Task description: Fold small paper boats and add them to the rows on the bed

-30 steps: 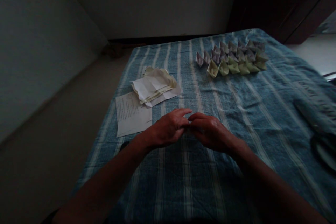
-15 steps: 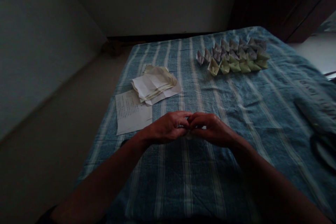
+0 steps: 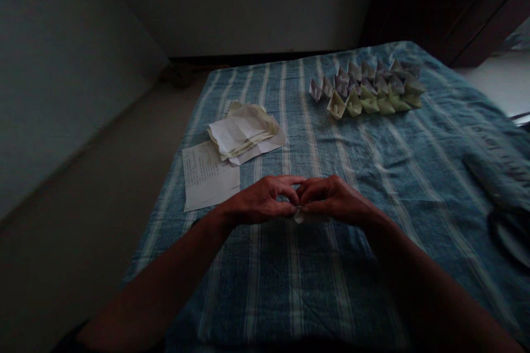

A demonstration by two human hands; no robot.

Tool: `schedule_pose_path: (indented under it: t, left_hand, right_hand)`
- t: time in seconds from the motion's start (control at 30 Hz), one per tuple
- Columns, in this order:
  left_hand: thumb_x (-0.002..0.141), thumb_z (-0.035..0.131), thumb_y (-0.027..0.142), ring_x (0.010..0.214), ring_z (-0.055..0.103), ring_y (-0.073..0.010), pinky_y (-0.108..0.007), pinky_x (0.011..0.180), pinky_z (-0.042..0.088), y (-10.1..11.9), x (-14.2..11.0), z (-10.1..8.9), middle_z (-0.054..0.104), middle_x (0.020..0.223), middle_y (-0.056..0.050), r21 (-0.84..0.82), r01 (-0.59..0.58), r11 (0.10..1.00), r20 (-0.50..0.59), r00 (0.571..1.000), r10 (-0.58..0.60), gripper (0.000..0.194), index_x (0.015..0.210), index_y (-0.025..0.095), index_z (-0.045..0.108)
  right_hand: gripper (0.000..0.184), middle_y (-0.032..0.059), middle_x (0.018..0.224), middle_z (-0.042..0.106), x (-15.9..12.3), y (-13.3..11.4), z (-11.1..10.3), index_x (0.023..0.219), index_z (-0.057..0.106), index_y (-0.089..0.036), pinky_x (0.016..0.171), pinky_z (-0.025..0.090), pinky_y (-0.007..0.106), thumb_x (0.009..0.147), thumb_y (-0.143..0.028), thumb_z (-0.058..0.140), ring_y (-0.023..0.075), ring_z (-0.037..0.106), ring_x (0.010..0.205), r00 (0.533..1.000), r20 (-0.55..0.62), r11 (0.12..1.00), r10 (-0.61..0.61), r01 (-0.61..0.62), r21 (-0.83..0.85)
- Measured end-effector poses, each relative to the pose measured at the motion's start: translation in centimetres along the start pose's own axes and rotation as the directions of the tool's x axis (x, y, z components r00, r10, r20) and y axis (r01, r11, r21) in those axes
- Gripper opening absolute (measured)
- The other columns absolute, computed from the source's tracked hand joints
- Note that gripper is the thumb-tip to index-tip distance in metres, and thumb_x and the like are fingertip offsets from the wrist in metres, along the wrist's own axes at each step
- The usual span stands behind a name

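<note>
In the middle of the head view my two hands meet over the cloth. A small folded piece of white paper (image 3: 298, 215) is pinched between them, mostly hidden by the fingers. My left hand (image 3: 267, 198) is closed on its left side, thumb and fingers pressed together at the tips. From the right, my right hand (image 3: 333, 198) grips the same paper, its thumb below and fingers bent above. Beyond the left hand lies a stack of creased paper sheets (image 3: 244, 132), beside a printed sheet (image 3: 211, 176).
Rows of folded paper boats (image 3: 364, 88), white and yellowish, stand at the back right. Scissors (image 3: 505, 220) with dark handles lie at the right. A blue striped cloth (image 3: 372, 176) covers the table. A pale wall (image 3: 62, 66) rises at the left.
The fingers have shifted slightly around the paper, and a little more of its white edge shows below the thumbs. The boats, sheets and scissors stay in place.
</note>
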State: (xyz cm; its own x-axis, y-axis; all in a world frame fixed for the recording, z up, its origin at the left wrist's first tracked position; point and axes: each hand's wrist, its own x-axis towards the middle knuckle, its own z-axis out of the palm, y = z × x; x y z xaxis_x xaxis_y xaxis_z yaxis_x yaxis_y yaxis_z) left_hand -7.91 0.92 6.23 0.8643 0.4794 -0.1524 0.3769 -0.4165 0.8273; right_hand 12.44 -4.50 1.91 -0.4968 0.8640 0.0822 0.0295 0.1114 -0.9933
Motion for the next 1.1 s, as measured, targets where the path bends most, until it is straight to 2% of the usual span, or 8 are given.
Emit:
schedule_pose_path:
  t: [0.37,0.5,0.6,0.8,0.9,0.97,1.03,1.1]
  left_hand:
    - [0.076,0.065,0.016,0.134,0.043,-0.0278,-0.048,0.104,0.036,0.4,0.1,0.4,0.06,0.132,-0.012,-0.142,0.001,0.99,0.012,1.0,0.0,0.009,0.08,0.019,0.073]
    - [0.077,0.063,0.016,0.137,0.038,-0.0264,-0.049,0.104,0.037,0.2,0.0,0.5,0.068,0.12,-0.012,-0.179,0.033,0.983,0.016,0.999,-0.03,0.01,0.079,0.018,0.073]
    - [0.073,0.066,0.017,0.136,0.039,-0.0275,-0.049,0.104,0.037,0.2,0.0,0.7,0.066,0.123,-0.012,-0.187,0.053,0.981,0.015,0.999,-0.051,0.009,0.08,0.019,0.073]
    - [0.067,0.069,0.018,0.126,0.052,-0.0281,-0.047,0.105,0.037,0.2,0.1,1.8,0.069,0.117,-0.008,-0.36,0.132,0.924,-0.044,0.986,-0.158,0.004,0.064,0.018,0.07]
    - [0.066,0.069,0.019,0.121,0.056,-0.0285,-0.047,0.102,0.041,0.3,0.1,2.3,0.066,0.122,-0.01,-0.444,0.16,0.882,-0.132,0.962,-0.241,0.003,0.064,0.017,0.071]
    - [0.066,0.069,0.019,0.121,0.056,-0.029,-0.047,0.101,0.042,0.3,0.1,2.5,0.063,0.127,-0.012,-0.463,0.181,0.868,-0.211,0.928,-0.306,0.003,0.066,0.016,0.071]
    - [0.067,0.069,0.02,0.118,0.058,-0.0295,-0.047,0.099,0.044,0.3,0.0,2.6,0.06,0.132,-0.013,-0.485,0.19,0.853,-0.287,0.887,-0.36,0.005,0.068,0.015,0.071]
    - [0.069,0.069,0.021,0.115,0.06,-0.0297,-0.046,0.096,0.046,0.4,-0.2,2.7,0.057,0.135,-0.014,-0.504,0.178,0.845,-0.351,0.852,-0.389,0.007,0.07,0.014,0.071]
  right_hand:
    - [0.015,-0.0018,0.067,0.06,-0.3,-0.2,-0.7,0.075,0.07,-0.015,0.051,0.037,0.02,0.078,-0.029,0.069,0.0072,0.049,0.056,0.987,0.089,0.981,0.132,-0.143,0.13]
    - [0.014,-0.0016,0.066,0.06,-0.2,-0.2,-0.7,0.072,0.069,-0.014,0.051,0.037,0.02,0.077,-0.027,0.07,0.0073,0.05,0.057,0.988,0.06,0.979,0.144,-0.151,0.135]
    - [0.013,-0.0005,0.068,0.062,-0.2,0.1,-0.7,0.072,0.07,-0.014,0.054,0.041,0.021,0.077,-0.026,0.07,0.0087,0.053,0.06,0.99,0.033,0.981,0.141,-0.144,0.133]
    - [0.014,0.0,0.067,0.063,-0.1,0.8,-0.4,0.074,0.069,-0.014,0.055,0.043,0.022,0.077,-0.027,0.069,0.0097,0.055,0.06,0.988,-0.025,0.982,0.153,-0.149,0.118]
    - [0.01,0.0014,0.073,0.065,0.0,0.8,-0.2,0.078,0.069,-0.016,0.058,0.046,0.025,0.078,-0.026,0.068,0.0117,0.058,0.064,0.977,-0.21,0.998,0.046,-0.054,-0.033]
    - [0.009,0.0033,0.082,0.066,0.0,0.6,0.1,0.079,0.067,-0.018,0.065,0.049,0.028,0.078,-0.026,0.069,0.0141,0.061,0.072,0.932,-0.338,0.976,-0.129,0.059,-0.21]
    - [0.01,0.0065,0.095,0.065,-0.1,0.4,0.5,0.081,0.065,-0.019,0.076,0.051,0.034,0.078,-0.027,0.07,0.0178,0.062,0.087,0.87,-0.374,0.905,-0.322,0.167,-0.392]
    - [0.013,0.0101,0.11,0.061,-0.2,0.3,1.0,0.086,0.064,-0.019,0.084,0.051,0.038,0.079,-0.029,0.07,0.0215,0.061,0.1,0.839,-0.348,0.823,-0.418,0.188,-0.536]
